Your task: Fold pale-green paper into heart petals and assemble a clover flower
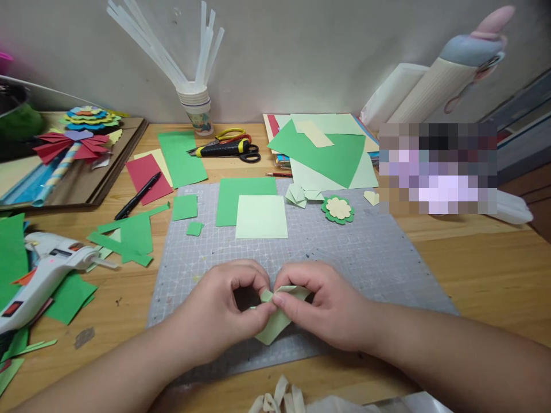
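I have the pale paper (271,332) between my 2 grips, over the near part of the mat (365,275), which lies on the worktop (477,275). My left grip (224,304) is pinched, thumb against bent fingers, at a small turned-up corner of the paper. My right grip (327,304) is pinched too, its thumb pressing on the paper just beside the left thumb, with part of the paper bent up behind it. I cannot tell whether the 2 thumbs touch, nor whether the paper's underside rests on the mat, since my fingers hide much of it.

I judge the step in hand to be a fold: the paper is bent but not flat, and the crease looks only partly made. The next move, to my mind, calls for light, even thumb pressure, 1 grip steadying the paper while the other runs along the crease. Squeezing too hard could leave a stray crease or let the edges slip askew.

Beyond my grips, a pale square (262,217) overlaps a green sheet (227,201) on the mat. To their right lie some folded bits (296,195), then a flower (338,209) with a cream top on green. The cutter (221,149) is farther off; the glue gun (60,255) lies at my left.
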`<act>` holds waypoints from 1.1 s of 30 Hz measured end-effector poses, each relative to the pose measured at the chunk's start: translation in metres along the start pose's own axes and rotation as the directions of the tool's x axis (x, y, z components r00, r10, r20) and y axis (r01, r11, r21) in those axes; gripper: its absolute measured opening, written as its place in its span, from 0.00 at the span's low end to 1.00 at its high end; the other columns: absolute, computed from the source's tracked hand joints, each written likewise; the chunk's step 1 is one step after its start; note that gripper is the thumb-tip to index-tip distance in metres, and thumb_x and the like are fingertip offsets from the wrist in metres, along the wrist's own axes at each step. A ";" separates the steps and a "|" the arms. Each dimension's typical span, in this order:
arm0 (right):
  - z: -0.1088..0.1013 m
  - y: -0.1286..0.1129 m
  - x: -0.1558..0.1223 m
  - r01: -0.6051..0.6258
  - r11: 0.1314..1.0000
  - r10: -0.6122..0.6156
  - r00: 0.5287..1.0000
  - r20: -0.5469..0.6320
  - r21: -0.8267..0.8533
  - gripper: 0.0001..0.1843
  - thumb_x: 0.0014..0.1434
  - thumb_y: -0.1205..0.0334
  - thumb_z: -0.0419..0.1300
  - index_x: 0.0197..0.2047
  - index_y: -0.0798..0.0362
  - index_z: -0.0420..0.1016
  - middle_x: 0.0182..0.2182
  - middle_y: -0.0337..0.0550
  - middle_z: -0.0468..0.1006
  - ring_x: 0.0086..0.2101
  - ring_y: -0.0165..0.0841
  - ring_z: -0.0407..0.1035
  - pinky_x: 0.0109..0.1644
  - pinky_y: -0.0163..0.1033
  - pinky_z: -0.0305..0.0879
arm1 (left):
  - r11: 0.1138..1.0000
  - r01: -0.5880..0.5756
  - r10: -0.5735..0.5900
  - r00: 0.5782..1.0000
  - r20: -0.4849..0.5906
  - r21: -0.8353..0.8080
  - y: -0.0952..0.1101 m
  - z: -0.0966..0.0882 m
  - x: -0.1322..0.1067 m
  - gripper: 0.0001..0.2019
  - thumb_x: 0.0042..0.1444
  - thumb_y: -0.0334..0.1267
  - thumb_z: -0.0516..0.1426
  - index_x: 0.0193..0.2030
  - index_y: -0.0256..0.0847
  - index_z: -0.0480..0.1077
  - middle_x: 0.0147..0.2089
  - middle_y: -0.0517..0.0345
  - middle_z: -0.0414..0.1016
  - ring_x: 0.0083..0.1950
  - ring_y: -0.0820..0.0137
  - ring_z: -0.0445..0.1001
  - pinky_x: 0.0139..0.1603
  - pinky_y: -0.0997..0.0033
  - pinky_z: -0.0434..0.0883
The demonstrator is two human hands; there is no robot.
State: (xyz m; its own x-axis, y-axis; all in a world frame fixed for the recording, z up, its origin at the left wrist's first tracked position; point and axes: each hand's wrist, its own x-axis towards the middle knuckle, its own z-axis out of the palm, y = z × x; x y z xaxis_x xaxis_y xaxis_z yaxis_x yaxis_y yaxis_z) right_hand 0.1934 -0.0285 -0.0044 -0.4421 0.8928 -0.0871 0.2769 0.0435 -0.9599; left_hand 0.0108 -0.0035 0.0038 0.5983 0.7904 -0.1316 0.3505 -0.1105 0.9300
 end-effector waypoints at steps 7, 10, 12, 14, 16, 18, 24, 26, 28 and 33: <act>-0.001 0.000 0.002 -0.104 0.988 0.109 0.993 -0.039 0.117 0.11 0.58 0.60 0.58 0.26 0.55 0.67 0.22 0.33 0.64 0.25 0.25 0.57 0.28 0.30 0.55 | 0.982 0.110 -0.108 0.994 0.024 -0.152 -0.003 -0.006 0.001 0.08 0.51 0.36 0.60 0.24 0.37 0.71 0.30 0.58 0.73 0.32 0.71 0.70 0.35 0.72 0.66; -0.002 0.003 0.003 -0.120 0.976 0.129 0.991 -0.036 0.180 0.12 0.59 0.57 0.59 0.27 0.55 0.67 0.22 0.33 0.64 0.25 0.26 0.57 0.28 0.31 0.55 | 0.976 0.123 -0.118 0.992 0.040 -0.177 -0.005 -0.007 0.002 0.08 0.52 0.36 0.60 0.24 0.37 0.73 0.30 0.58 0.73 0.33 0.71 0.70 0.35 0.72 0.65; -0.002 0.004 0.003 -0.117 0.975 0.128 0.991 -0.048 0.188 0.12 0.59 0.58 0.59 0.27 0.55 0.67 0.22 0.34 0.65 0.26 0.26 0.57 0.29 0.31 0.55 | 0.977 0.121 -0.115 0.992 0.045 -0.175 -0.004 -0.008 0.002 0.08 0.53 0.36 0.59 0.24 0.38 0.73 0.30 0.59 0.73 0.33 0.71 0.70 0.36 0.72 0.65; -0.002 0.004 0.003 -0.122 0.971 0.136 0.989 -0.056 0.204 0.12 0.59 0.58 0.59 0.27 0.55 0.67 0.22 0.34 0.64 0.25 0.26 0.57 0.28 0.31 0.54 | 0.980 0.122 -0.117 0.992 0.038 -0.158 -0.004 -0.008 0.001 0.09 0.54 0.36 0.58 0.24 0.38 0.72 0.30 0.60 0.71 0.33 0.71 0.69 0.36 0.72 0.64; -0.002 0.004 0.003 -0.134 0.961 0.150 0.988 -0.048 0.244 0.12 0.59 0.56 0.58 0.27 0.54 0.67 0.22 0.34 0.64 0.25 0.26 0.58 0.28 0.31 0.55 | 0.982 0.121 -0.121 0.993 0.008 -0.147 -0.003 -0.008 0.000 0.10 0.55 0.36 0.58 0.23 0.38 0.70 0.29 0.61 0.70 0.33 0.72 0.68 0.36 0.72 0.64; -0.001 0.003 0.003 -0.130 0.952 0.144 0.989 -0.031 0.277 0.12 0.58 0.56 0.59 0.29 0.54 0.67 0.24 0.35 0.66 0.26 0.27 0.60 0.29 0.32 0.57 | 0.983 0.114 -0.119 0.992 -0.031 -0.146 -0.002 -0.007 -0.001 0.12 0.55 0.38 0.58 0.22 0.39 0.69 0.28 0.61 0.68 0.32 0.72 0.67 0.35 0.73 0.63; 0.001 0.004 0.005 -0.129 0.920 0.139 0.990 -0.001 0.370 0.08 0.59 0.60 0.58 0.30 0.55 0.69 0.25 0.37 0.69 0.27 0.27 0.63 0.31 0.32 0.61 | 0.966 0.157 -0.167 0.985 -0.033 -0.207 -0.003 -0.005 -0.002 0.13 0.56 0.41 0.57 0.23 0.39 0.66 0.28 0.62 0.66 0.31 0.72 0.65 0.34 0.73 0.62; 0.001 0.005 0.005 -0.132 0.885 0.166 0.985 -0.038 0.446 0.07 0.59 0.60 0.58 0.32 0.55 0.70 0.27 0.37 0.71 0.28 0.26 0.64 0.32 0.31 0.63 | 0.955 0.179 -0.189 0.982 -0.021 -0.237 -0.004 -0.005 -0.001 0.11 0.56 0.42 0.56 0.26 0.40 0.67 0.29 0.61 0.68 0.33 0.71 0.65 0.35 0.72 0.63; 0.000 0.004 0.005 -0.129 0.865 0.191 0.978 -0.081 0.486 0.07 0.59 0.60 0.59 0.33 0.54 0.70 0.28 0.37 0.71 0.28 0.26 0.65 0.32 0.31 0.64 | 0.959 0.177 -0.185 0.983 -0.014 -0.222 -0.005 -0.005 0.000 0.10 0.56 0.41 0.56 0.26 0.40 0.68 0.29 0.61 0.68 0.33 0.71 0.65 0.36 0.72 0.63; 0.001 0.002 0.005 -0.160 0.865 0.179 0.984 0.004 0.476 0.07 0.55 0.60 0.63 0.33 0.54 0.71 0.27 0.36 0.71 0.28 0.26 0.64 0.31 0.30 0.63 | 0.967 0.146 -0.155 0.987 -0.032 -0.209 -0.003 -0.005 0.000 0.10 0.56 0.39 0.57 0.25 0.39 0.67 0.28 0.61 0.68 0.32 0.71 0.65 0.35 0.72 0.63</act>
State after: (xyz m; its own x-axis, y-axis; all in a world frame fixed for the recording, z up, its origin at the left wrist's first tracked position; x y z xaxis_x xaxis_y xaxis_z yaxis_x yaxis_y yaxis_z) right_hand 0.1911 -0.0247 -0.0067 -0.3890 0.8842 -0.2587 -0.0957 -0.3181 -0.9432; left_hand 0.0061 -0.0004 0.0025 0.5134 0.8167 -0.2637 0.2758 0.1340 0.9518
